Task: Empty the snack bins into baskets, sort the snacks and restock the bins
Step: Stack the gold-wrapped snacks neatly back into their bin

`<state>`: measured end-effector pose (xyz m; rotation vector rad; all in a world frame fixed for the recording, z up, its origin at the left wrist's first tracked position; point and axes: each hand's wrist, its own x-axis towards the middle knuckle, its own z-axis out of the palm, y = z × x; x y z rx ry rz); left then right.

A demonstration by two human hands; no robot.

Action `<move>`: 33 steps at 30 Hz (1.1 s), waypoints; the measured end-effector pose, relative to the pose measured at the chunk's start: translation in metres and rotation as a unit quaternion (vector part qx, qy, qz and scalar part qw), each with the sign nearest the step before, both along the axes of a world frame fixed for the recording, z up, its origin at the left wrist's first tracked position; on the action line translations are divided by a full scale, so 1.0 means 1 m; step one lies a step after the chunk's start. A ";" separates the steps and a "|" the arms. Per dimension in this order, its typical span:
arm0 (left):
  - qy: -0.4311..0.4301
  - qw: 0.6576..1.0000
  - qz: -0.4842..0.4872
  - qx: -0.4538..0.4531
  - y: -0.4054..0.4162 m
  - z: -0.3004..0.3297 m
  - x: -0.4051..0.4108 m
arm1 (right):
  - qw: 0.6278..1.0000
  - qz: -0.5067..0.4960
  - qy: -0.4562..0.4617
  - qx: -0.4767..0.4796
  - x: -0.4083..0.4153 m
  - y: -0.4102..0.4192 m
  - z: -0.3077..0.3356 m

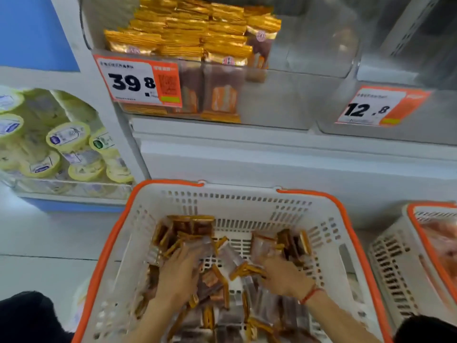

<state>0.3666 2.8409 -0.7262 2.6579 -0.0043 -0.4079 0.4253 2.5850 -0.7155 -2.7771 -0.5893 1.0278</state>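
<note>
A white basket with an orange rim (346,219) stands on the floor in front of me, holding several brown snack packets with gold-orange edges (188,229). Both my hands are down inside it. My left hand (179,273) lies over the left pile, its fingers closed on some clear-wrapped packets. My right hand (282,271), with a red string at the wrist, grips a small bunch of packets (262,246) near the basket's right side. Above, a clear shelf bin (284,100) is stacked with the same gold packets (197,33) on its left half.
A second white and orange basket (395,256) with pinkish packets stands at the right. Price tags read 39.8 (138,81) and 12.8 (378,107); the bin over the latter (408,45) looks bare. Yellow-lidded tubs (66,137) fill a left shelf.
</note>
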 end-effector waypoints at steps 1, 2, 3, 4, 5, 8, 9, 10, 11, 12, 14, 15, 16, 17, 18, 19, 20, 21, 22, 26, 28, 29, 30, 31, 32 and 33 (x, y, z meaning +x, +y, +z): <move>0.048 0.998 -0.043 0.014 -0.002 -0.006 -0.006 | 1.000 -0.010 0.007 -0.029 -0.015 0.000 -0.012; 0.116 0.989 -0.081 0.045 -0.003 -0.013 -0.012 | 0.997 -0.016 0.023 -0.069 -0.028 0.000 -0.025; 0.156 0.980 -0.100 0.072 -0.004 -0.017 -0.016 | 0.994 -0.013 0.028 -0.103 -0.042 0.001 -0.035; 0.152 0.976 -0.120 0.097 -0.005 -0.021 -0.020 | 0.992 -0.016 0.023 -0.127 -0.053 0.000 -0.044; 0.103 0.979 -0.123 0.128 -0.006 -0.022 -0.023 | 0.991 -0.013 0.001 -0.133 -0.060 0.000 -0.049; 0.097 0.978 -0.107 0.152 -0.010 -0.029 -0.020 | 0.991 -0.019 -0.038 -0.127 -0.059 0.002 -0.049; 0.134 0.974 -0.102 0.149 -0.013 -0.032 -0.018 | 0.993 -0.029 -0.028 -0.113 -0.052 0.009 -0.033; 0.175 0.969 -0.084 0.150 -0.015 -0.032 -0.015 | 0.993 -0.045 0.010 -0.108 -0.049 -0.004 -0.049; 0.201 0.967 -0.057 0.146 -0.017 -0.032 -0.009 | 0.992 -0.059 0.062 -0.092 -0.045 -0.018 -0.057; 0.221 0.965 -0.029 0.137 -0.018 -0.033 -0.006 | 0.984 -0.120 0.109 -0.070 -0.044 -0.040 -0.080; 0.237 0.968 0.011 0.078 -0.015 -0.030 0.000 | 0.955 -0.239 0.170 0.043 -0.035 -0.078 -0.118; 0.238 0.970 0.047 0.012 -0.013 -0.028 0.003 | 0.917 -0.306 0.200 0.158 -0.025 -0.076 -0.100; 0.230 0.968 0.081 -0.063 -0.012 -0.024 0.006 | 0.842 -0.396 0.254 0.266 -0.019 -0.057 -0.067; 0.218 0.960 0.102 -0.140 -0.012 -0.015 0.010 | 0.764 -0.450 0.293 0.359 -0.011 -0.032 -0.016; 0.198 0.952 0.112 -0.205 -0.010 -0.004 0.015 | 0.706 -0.463 0.313 0.435 -0.003 -0.010 0.028; 0.168 0.950 0.111 -0.241 -0.008 0.013 0.021 | 0.629 -0.470 0.352 0.509 0.005 0.000 0.052; 0.135 0.949 0.113 -0.260 -0.006 0.028 0.027 | 0.547 -0.487 0.372 0.570 0.003 -0.004 0.059; 0.100 0.955 0.118 -0.255 -0.004 0.042 0.033 | 0.490 -0.473 0.403 0.611 0.005 -0.003 0.075; 0.060 0.961 0.131 -0.237 -0.002 0.057 0.037 | 0.465 -0.490 0.407 0.615 0.006 -0.001 0.083; -0.026 0.925 0.210 -0.316 0.001 0.105 0.045 | 0.437 -0.504 0.378 0.642 0.012 0.005 0.097; -0.040 0.881 0.251 -0.400 0.000 0.123 0.041 | 0.472 -0.480 0.378 0.635 0.015 0.008 0.106; -0.041 0.858 0.272 -0.434 -0.002 0.128 0.039 | 0.524 -0.469 0.369 0.608 0.016 0.009 0.112; -0.044 0.842 0.283 -0.457 -0.003 0.131 0.038 | 0.590 -0.451 0.352 0.570 0.017 0.011 0.119; -0.041 0.835 0.287 -0.468 -0.004 0.130 0.036 | 0.666 -0.419 0.326 0.523 0.018 0.013 0.125; -0.033 0.829 0.287 -0.478 -0.006 0.132 0.034 | 0.736 -0.382 0.298 0.473 0.019 0.015 0.131; -0.017 0.827 0.284 -0.484 -0.007 0.128 0.034 | 0.789 -0.346 0.277 0.426 0.019 0.016 0.136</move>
